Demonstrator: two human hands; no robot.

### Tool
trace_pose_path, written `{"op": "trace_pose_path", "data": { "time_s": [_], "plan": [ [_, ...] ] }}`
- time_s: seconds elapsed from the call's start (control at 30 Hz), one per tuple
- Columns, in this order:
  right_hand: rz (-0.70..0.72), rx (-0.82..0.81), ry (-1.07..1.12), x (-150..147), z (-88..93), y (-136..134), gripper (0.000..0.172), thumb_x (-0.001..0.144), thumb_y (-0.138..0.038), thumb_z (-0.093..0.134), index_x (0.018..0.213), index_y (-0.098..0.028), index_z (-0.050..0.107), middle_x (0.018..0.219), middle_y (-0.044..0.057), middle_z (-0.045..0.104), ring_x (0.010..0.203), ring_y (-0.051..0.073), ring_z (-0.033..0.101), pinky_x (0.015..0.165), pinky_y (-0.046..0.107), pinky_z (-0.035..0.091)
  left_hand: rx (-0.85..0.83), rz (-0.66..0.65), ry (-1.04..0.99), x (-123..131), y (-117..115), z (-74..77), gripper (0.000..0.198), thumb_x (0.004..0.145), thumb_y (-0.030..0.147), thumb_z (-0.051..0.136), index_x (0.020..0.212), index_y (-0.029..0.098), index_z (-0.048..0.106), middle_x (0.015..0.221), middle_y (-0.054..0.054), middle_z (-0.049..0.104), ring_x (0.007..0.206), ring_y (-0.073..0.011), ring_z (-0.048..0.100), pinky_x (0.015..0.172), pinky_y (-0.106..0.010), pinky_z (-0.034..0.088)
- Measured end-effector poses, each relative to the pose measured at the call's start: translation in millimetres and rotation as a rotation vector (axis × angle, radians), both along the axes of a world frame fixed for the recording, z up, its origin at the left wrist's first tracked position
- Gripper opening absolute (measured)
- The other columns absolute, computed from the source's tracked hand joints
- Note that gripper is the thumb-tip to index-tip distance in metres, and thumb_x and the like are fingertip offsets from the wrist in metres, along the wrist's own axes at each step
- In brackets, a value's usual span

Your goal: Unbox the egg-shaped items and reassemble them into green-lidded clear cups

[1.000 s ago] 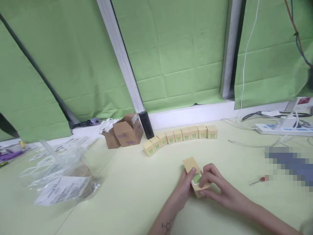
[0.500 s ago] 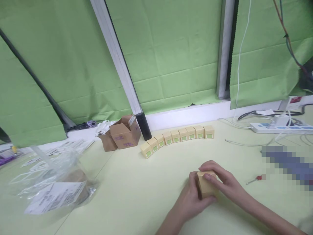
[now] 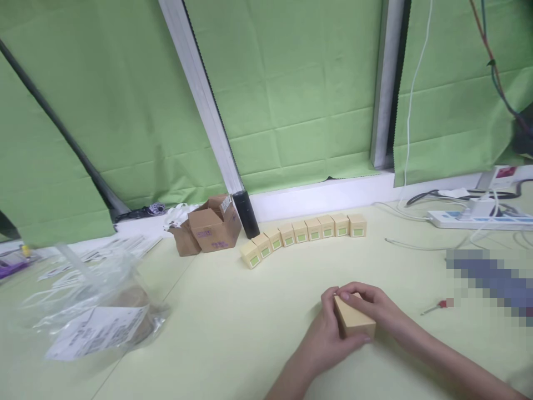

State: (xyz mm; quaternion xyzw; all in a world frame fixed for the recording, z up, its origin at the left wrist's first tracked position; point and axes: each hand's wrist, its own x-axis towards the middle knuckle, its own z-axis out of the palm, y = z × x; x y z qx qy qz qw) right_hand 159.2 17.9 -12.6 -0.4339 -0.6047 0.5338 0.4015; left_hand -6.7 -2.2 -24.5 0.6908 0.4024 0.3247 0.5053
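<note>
A small tan cardboard box (image 3: 353,318) is held between both hands above the near part of the table. My left hand (image 3: 327,339) wraps its left side, with the thumb along the lower front edge. My right hand (image 3: 372,305) closes over the far right side, its thumb lying on the top near the far edge. The fingers behind the box are partly hidden. Farther back stands a curved row of similar small boxes (image 3: 300,232), each with a green label facing me.
Left of the row are an opened brown carton (image 3: 214,228) and a black cylinder (image 3: 246,214). A clear plastic bag (image 3: 137,316) with a printed sheet lies at left. At right are a red-handled screwdriver (image 3: 435,306), a power strip (image 3: 478,219) and loose cables.
The held box has turned, so more of its top and near side shows. My right fingers have shifted toward its far edge. The row of boxes stays put.
</note>
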Motion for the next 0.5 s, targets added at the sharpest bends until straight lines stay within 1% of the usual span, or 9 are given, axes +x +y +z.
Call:
{"op": "trace_pose_path", "data": {
  "time_s": [0.1, 0.13, 0.17, 0.23, 0.3, 0.4, 0.5],
  "plan": [
    [-0.035, -0.032, 0.027, -1, -4.5, 1, 0.032, 0.081, -0.051, 0.057, 0.095, -0.022, 0.061, 0.092, 0.003, 0.067, 0.085, 0.023, 0.063, 0.073, 0.033, 0.049, -0.038, -0.001, -0.019, 0, -1, -0.6, 0.085, 0.073, 0.039, 0.067, 0.14, 0.021, 0.017, 0.138, -0.015, 0.04, 0.121, -0.032, 0.041, 0.094, -0.038, 0.033],
    [-0.047, -0.039, 0.036, -2, -6.0, 1, 0.033, 0.081, -0.051, 0.057, 0.097, -0.023, 0.059, 0.091, 0.003, 0.066, 0.083, 0.022, 0.064, 0.071, 0.033, 0.049, -0.036, -0.002, -0.03, 0, 0, -1.3, 0.086, 0.073, 0.038, 0.067, 0.14, 0.021, 0.017, 0.137, -0.014, 0.041, 0.121, -0.0319, 0.042, 0.094, -0.038, 0.033],
    [-0.054, -0.042, 0.044, -3, -7.1, 2, 0.033, 0.081, -0.051, 0.057, 0.097, -0.023, 0.058, 0.09, 0.003, 0.065, 0.081, 0.022, 0.064, 0.069, 0.033, 0.049, -0.023, 0.001, -0.037, 1, 0, -2.3, 0.084, 0.073, 0.037, 0.067, 0.139, 0.021, 0.019, 0.136, -0.014, 0.043, 0.12, -0.0316, 0.043, 0.094, -0.038, 0.033],
    [-0.057, -0.036, 0.054, -4, -7.2, 2, 0.031, 0.08, -0.051, 0.057, 0.091, -0.022, 0.06, 0.086, 0.002, 0.065, 0.077, 0.021, 0.063, 0.066, 0.033, 0.049, 0.012, 0.029, -0.037, 0, 1, -4.8, 0.077, 0.071, 0.036, 0.069, 0.134, 0.02, 0.028, 0.13, -0.014, 0.047, 0.116, -0.0312, 0.045, 0.093, -0.038, 0.034],
    [-0.06, -0.011, 0.055, -3, -3.8, 2, 0.032, 0.08, -0.052, 0.057, 0.081, -0.021, 0.063, 0.079, 0.003, 0.065, 0.075, 0.022, 0.061, 0.067, 0.033, 0.048, 0.017, 0.066, -0.029, 0, 2, -7.8, 0.076, 0.067, 0.036, 0.073, 0.129, 0.019, 0.032, 0.124, -0.014, 0.05, 0.113, -0.0311, 0.046, 0.091, -0.038, 0.034],
    [-0.073, 0.056, 0.049, 0, 4.0, 0, 0.034, 0.078, -0.053, 0.059, 0.069, -0.021, 0.063, 0.078, 0.003, 0.064, 0.076, 0.021, 0.059, 0.069, 0.032, 0.046, -0.009, 0.064, -0.016, 0, 4, -11.4, 0.077, 0.066, 0.038, 0.073, 0.126, 0.017, 0.03, 0.119, -0.014, 0.051, 0.109, -0.0302, 0.048, 0.091, -0.038, 0.035],
    [-0.075, 0.059, 0.023, 2, 7.7, -1, 0.032, 0.079, -0.051, 0.059, 0.07, -0.021, 0.062, 0.081, 0.002, 0.065, 0.077, 0.02, 0.059, 0.072, 0.031, 0.046, -0.039, 0.044, 0.056, 0, 6, -13.7, 0.075, 0.067, 0.038, 0.071, 0.125, 0.019, 0.028, 0.12, -0.013, 0.049, 0.11, -0.0284, 0.047, 0.091, -0.038, 0.036]
  ]
}}
